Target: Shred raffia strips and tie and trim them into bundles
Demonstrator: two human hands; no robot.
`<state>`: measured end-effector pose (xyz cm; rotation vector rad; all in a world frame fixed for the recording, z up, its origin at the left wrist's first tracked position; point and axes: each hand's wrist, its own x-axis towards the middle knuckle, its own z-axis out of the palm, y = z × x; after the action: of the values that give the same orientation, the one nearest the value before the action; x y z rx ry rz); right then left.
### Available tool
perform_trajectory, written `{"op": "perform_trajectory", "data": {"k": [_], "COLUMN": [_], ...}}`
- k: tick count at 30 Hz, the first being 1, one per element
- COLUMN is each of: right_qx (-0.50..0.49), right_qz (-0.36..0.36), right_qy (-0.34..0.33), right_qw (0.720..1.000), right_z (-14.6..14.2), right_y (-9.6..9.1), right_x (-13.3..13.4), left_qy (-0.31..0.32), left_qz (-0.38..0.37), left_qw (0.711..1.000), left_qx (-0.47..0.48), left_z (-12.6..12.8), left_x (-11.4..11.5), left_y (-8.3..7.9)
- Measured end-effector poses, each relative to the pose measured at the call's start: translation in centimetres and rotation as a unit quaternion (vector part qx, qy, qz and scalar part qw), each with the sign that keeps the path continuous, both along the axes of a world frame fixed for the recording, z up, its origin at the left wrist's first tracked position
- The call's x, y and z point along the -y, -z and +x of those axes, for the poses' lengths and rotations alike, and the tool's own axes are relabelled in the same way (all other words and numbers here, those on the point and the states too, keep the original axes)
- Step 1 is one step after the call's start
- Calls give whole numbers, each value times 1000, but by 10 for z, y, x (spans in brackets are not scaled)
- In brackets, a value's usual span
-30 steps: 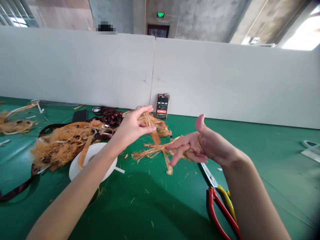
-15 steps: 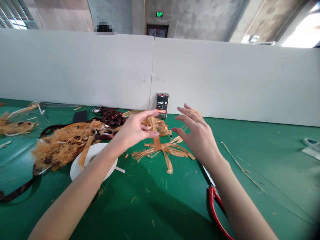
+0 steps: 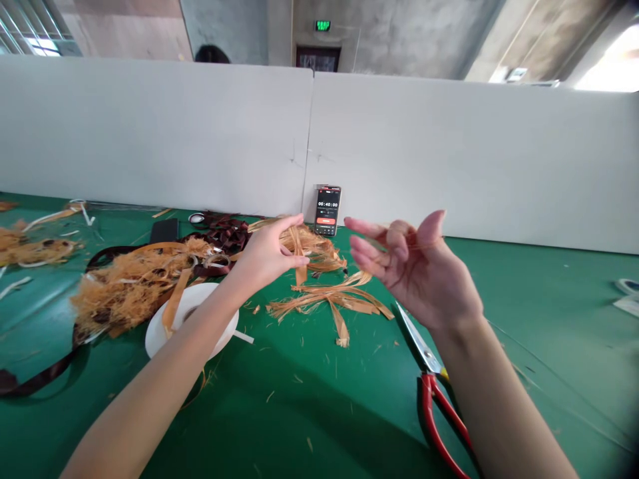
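Over on the green table (image 3: 309, 406), the head cam caught the left hand (image 3: 267, 253) pinching orange fiber strips (image 3: 302, 246) between thumb and fingers, one strip hanging down. The right hand (image 3: 414, 266) was raised with its fingers curled toward the thumb; whether they held anything, can't really tell. Red-handled scissors (image 3: 434, 399) lay just below it, handy, and a phone (image 3: 327, 210) stood propped against the white wall (image 3: 449, 153), its timer showing.

Fibre strips (image 3: 312, 247) partly behind left hand (image 3: 267, 256), scissors (image 3: 433, 399) cut off below
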<state>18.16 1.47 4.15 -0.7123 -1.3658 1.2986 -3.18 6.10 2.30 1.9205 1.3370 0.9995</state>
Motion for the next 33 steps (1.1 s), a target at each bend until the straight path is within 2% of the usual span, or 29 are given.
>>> {"op": "perform_trajectory", "data": {"k": [3, 5, 7, 10, 13, 15, 17, 18, 20, 22, 24, 25, 27, 33], "right_qx": [80, 166, 259, 326, 278, 242, 233, 246, 312, 400, 456, 467, 460, 403], "right_qz": [-91, -154, -195, -179, -103, -42, 47, 100, 200, 262, 287, 292, 296, 266], "right_qy": [-76, -116, -155, -234, -280, -240, -146, -91, 29, 139, 210, 228, 244, 230], "right_qw": [990, 967, 933, 899, 913, 939, 960, 960, 928, 867, 816, 803, 801, 845], "right_z": [2, 2, 0, -2, -3, -4, -5, -6, -8, -9, -10, -10, -12, -19], "right_y": [-1, 1, 4, 4, 2, 2, 6, 10, 17, 24, 28, 28, 28, 23], "right_x": [1, 1, 2, 6, 10, 10, 7, 4, -1, -7, -10, -11, -11, -3], "left_qy": [-33, -40, -47, -64, -51, -30, -12, -4, 15, 33, 44, 46, 52, 76], "left_qz": [32, 42, 45, 50, 48, 37, 17, 8, -2, -7, -12, -15, -21, -40], "left_qw": [999, 998, 998, 997, 997, 999, 1000, 1000, 1000, 999, 999, 999, 998, 996], "left_qx": [-5, -5, -7, -15, -11, 1, 11, 14, 19, 20, 21, 21, 21, 5], "left_z": [-1, -2, -3, -4, -5, -5, -4, -4, -3, -3, -3, -3, -3, -2], "left_x": [-2, -2, -3, -5, -7, -7, -4, -3, 0, 2, 3, 4, 4, 4], "left_y": [1, 0, -1, 0, 2, 1, -2, -3, -6, -8, -9, -10, -10, -9]}}
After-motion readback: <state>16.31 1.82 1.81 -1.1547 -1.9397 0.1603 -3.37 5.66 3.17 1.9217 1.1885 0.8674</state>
